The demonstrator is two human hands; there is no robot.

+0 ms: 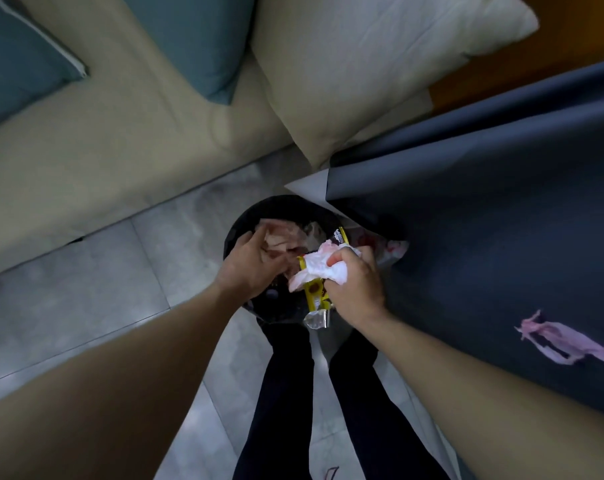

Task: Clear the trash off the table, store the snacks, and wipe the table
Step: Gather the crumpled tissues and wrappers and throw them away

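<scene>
A black trash bin [240,223] stands on the floor between the sofa and the table. My right hand [357,284] hovers over its right side and grips a crumpled white tissue [323,270] together with a yellow snack wrapper [314,296]. My left hand [250,265] reaches into the bin with fingers curled around pale crumpled trash [279,235]. A torn pink wrapper [563,342] lies on the dark blue tablecloth [484,220] at the right.
A beige sofa [96,161] with teal cushions [196,39] and a cream pillow [362,64] fills the upper view. The tablecloth's corner hangs over the bin's right edge. My dark-trousered legs [286,393] stand on grey floor tiles [68,292] below the bin.
</scene>
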